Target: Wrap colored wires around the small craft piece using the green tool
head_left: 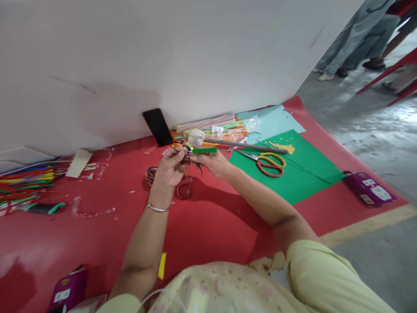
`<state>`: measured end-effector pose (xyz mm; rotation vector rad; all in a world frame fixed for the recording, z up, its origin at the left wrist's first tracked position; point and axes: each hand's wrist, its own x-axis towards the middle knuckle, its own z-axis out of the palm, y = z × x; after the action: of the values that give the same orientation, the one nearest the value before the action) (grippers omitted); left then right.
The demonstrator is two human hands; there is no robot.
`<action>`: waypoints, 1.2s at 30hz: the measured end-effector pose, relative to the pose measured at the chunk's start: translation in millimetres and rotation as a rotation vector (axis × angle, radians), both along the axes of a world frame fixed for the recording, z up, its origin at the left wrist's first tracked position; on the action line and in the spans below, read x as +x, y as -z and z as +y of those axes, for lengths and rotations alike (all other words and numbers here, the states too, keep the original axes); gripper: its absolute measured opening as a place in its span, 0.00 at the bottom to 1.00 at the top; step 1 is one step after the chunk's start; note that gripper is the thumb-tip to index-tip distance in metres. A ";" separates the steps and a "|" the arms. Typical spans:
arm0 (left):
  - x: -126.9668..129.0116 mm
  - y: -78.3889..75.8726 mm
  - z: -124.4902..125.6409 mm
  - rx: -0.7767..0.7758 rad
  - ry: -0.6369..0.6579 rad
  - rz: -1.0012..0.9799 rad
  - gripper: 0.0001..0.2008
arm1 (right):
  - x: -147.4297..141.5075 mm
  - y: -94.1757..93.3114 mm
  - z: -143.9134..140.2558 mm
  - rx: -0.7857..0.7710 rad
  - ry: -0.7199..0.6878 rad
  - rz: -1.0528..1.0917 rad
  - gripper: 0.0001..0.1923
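Note:
My left hand (171,167) is closed, its thumb and fingers pinching a small knotted piece of dark and coloured cord (186,153). Close against it, my right hand (212,162) is closed around a tool with a green handle (204,150); its working end is hidden at the cord, so its kind does not show. Loose cord ends (184,188) hang below my hands. A coil of multicoloured cord (150,174) lies left of my left wrist. Just beyond my fingers is a white ball-shaped piece (196,137) at the end of a grey stick (244,143).
Scissors (270,164) with red and yellow handles lie on a green sheet (309,174). A phone (158,127) leans against the white wall (130,65). Coloured pipe cleaners (29,180) are at left. Purple boxes (369,189) sit near the edges; people's legs (345,48) show beyond.

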<state>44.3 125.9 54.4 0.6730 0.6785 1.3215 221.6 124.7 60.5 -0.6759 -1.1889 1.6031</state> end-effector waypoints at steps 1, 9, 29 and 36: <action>0.2 -0.9 -0.5 0.002 -0.009 0.009 0.19 | -0.6 -0.3 -0.2 -0.011 0.001 0.011 0.20; -0.1 -12.7 -7.2 0.040 -0.117 0.179 0.16 | 4.7 -3.6 3.4 0.138 0.029 -0.134 0.25; -0.8 -18.1 -12.3 0.295 -0.324 0.495 0.20 | 7.7 2.4 10.4 -0.115 -0.059 0.092 0.31; -8.3 -25.0 -12.4 0.099 -0.039 0.247 0.40 | 11.9 0.3 15.8 -0.288 -0.170 0.158 0.20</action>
<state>36.0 113.5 79.4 0.9178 0.8320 1.3267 233.5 140.5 60.2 -0.6273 -0.9287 1.9569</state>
